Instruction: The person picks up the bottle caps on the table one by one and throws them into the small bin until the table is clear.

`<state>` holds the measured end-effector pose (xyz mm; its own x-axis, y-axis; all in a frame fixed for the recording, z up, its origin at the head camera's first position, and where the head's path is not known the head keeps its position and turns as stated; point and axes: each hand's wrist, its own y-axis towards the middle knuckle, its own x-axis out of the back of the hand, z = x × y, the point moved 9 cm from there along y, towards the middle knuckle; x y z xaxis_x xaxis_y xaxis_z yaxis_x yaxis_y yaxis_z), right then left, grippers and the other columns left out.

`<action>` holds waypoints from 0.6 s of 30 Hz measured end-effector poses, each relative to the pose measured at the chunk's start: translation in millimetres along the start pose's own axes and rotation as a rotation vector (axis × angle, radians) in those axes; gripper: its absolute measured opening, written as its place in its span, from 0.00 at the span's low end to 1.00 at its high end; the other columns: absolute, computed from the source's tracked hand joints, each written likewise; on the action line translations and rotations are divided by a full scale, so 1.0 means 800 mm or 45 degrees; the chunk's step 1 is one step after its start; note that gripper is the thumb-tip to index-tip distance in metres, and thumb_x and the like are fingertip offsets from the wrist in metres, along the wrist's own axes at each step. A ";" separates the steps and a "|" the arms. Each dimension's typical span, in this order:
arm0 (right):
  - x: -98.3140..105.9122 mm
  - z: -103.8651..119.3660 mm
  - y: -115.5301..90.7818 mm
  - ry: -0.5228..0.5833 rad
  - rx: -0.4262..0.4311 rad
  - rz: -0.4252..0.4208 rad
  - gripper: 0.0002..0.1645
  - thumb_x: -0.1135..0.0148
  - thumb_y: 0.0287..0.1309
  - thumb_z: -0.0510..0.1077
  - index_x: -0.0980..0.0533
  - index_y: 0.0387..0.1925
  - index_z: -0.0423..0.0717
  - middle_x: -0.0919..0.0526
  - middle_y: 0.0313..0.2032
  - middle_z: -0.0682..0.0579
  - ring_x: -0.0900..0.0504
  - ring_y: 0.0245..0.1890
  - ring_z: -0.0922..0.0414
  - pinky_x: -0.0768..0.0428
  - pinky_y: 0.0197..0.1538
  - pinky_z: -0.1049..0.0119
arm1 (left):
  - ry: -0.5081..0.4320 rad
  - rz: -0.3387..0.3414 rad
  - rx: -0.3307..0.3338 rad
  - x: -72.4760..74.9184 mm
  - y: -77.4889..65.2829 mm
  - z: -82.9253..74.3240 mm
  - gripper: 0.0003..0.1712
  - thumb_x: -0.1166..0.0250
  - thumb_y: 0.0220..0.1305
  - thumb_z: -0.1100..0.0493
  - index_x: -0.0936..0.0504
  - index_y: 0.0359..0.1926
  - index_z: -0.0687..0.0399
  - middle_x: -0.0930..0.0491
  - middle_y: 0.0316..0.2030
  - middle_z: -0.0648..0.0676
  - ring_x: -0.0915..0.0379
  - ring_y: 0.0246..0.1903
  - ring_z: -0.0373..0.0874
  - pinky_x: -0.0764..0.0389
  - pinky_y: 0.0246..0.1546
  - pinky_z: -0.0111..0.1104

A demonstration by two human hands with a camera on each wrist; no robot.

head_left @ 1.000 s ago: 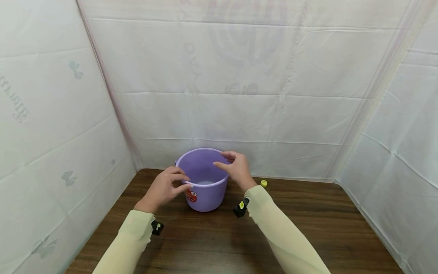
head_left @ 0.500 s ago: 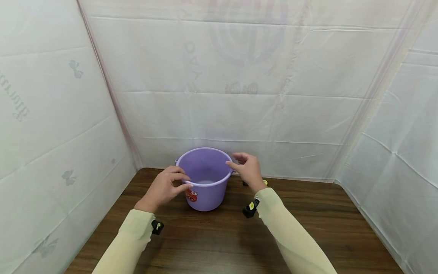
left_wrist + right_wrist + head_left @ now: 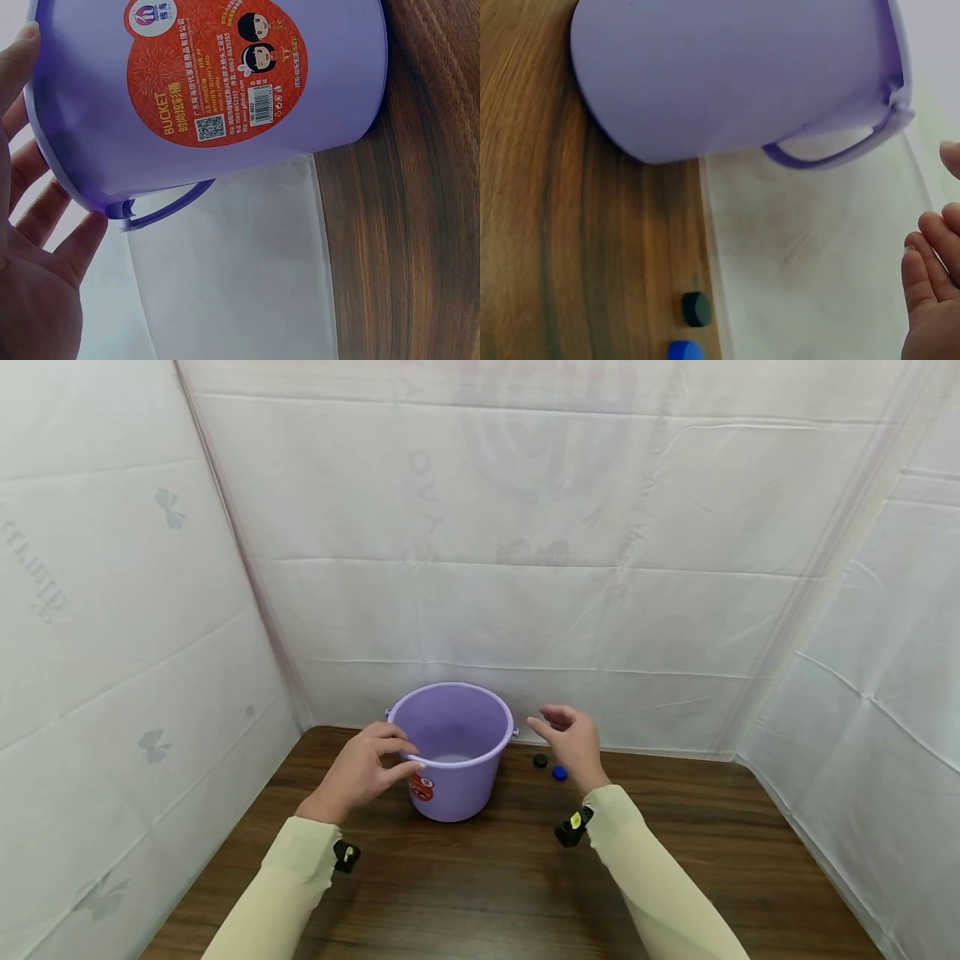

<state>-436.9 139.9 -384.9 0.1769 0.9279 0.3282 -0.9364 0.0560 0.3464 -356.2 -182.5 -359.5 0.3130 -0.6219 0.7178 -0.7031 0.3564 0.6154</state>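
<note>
A purple plastic bucket [image 3: 456, 789] with a red label [image 3: 217, 75] stands upright on the table, near the back wall. My left hand [image 3: 360, 772] holds its rim at the front left, fingers over the edge and thumb on the near side. To the right of the bucket, my right hand [image 3: 573, 747] hovers apart from it, fingers loosely bent and nothing between them. Below that hand, a small black round cap [image 3: 540, 761] and a blue one [image 3: 559, 773] lie on the table. The bucket's handle [image 3: 825, 157] hangs at the back.
The dark wood-grain table [image 3: 465, 893] extends forward and to the right. White printed sheets form a back wall [image 3: 465, 610] and side walls [image 3: 885, 735] close around it. A black wrist camera [image 3: 572, 828] sits on the right sleeve.
My right hand has moved from over the bucket's right rim outward to the right. The black and blue caps have come into view; the yellow cap is now hidden. The left hand stays put.
</note>
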 end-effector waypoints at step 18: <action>0.017 -0.079 -0.015 -0.105 -0.071 -0.136 0.21 0.22 0.55 0.48 0.14 0.48 0.42 0.12 0.48 0.40 0.14 0.49 0.44 0.17 0.55 0.49 | 0.016 0.034 0.030 -0.004 0.001 0.002 0.08 0.20 0.55 0.49 0.09 0.35 0.41 0.17 0.40 0.43 0.24 0.47 0.42 0.19 0.51 0.42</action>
<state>-442.2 174.9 -439.9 0.2986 0.8823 0.3638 -0.9259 0.1754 0.3346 -358.6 -181.6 -361.8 0.3019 -0.6034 0.7381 -0.7262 0.3561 0.5881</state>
